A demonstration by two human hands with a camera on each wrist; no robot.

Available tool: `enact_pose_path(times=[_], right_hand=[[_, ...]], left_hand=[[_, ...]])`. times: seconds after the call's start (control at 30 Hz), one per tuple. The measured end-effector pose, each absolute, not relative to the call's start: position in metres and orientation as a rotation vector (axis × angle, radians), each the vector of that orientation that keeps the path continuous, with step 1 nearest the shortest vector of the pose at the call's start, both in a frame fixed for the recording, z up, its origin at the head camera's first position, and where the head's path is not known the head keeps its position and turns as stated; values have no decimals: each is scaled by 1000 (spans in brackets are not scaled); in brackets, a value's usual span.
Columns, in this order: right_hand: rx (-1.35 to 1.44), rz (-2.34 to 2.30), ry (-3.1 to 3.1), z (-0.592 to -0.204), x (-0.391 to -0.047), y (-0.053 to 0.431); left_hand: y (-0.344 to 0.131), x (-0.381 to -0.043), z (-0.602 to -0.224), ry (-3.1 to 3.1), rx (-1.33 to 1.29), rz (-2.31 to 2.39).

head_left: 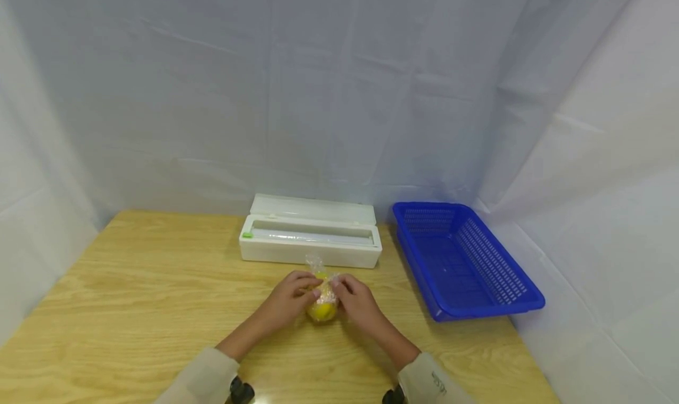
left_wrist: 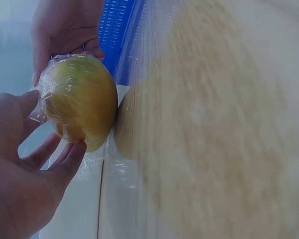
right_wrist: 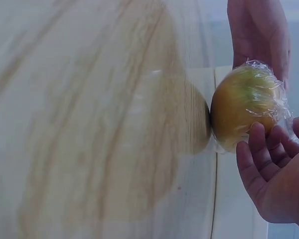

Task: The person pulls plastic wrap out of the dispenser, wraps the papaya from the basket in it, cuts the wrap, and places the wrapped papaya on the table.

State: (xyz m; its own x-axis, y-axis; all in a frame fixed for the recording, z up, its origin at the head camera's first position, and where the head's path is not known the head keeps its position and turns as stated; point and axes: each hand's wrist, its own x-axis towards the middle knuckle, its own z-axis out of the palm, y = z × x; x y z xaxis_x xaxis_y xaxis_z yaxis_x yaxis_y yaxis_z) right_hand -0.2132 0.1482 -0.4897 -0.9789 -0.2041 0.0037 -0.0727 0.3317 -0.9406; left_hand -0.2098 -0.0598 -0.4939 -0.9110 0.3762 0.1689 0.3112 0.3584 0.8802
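A round, yellow fruit [head_left: 322, 312] with a greenish patch rests on the table, wrapped in clear cling film [head_left: 315, 263]. Loose film stands up in a crumpled tail on its far side. From the left, my left hand [head_left: 290, 299] pinches the film at the top of the fruit, its other fingertips against the side in the left wrist view. Opposite it, my right hand [head_left: 359, 302] holds gathered film between thumb and forefinger. In the right wrist view the remaining right fingers curl beside the fruit [right_wrist: 236, 107], fingertips right at its surface.
Behind the fruit stands a white cling film box [head_left: 310, 254], its lid [head_left: 313, 209] raised, with a film roll [head_left: 313, 236] inside and a green slider [head_left: 247, 235] at the left end. A blue plastic basket [head_left: 419, 274] sits at the right. White sheeting [head_left: 318, 97] surrounds the wooden table [head_left: 132, 286].
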Motion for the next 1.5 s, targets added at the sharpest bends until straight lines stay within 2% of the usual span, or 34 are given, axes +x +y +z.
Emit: enact_pose_path(times=[0.53,0.77,1.13,1.5], right_hand=[[-272,-1744,2625,-496,-220,148],[-250,-1579,2760,-492,-216,150],[-508,-1125,2986,-486,-205,158],[-515,-1170,2967,-487,-199,159]], left_hand=[[-57,-210,-496,2503,584,1751],[-55,-212,-498,2525,524,1769],[-52,-212,-500,2585,455,1763],[-50,-212,-493,2611,462,1749]])
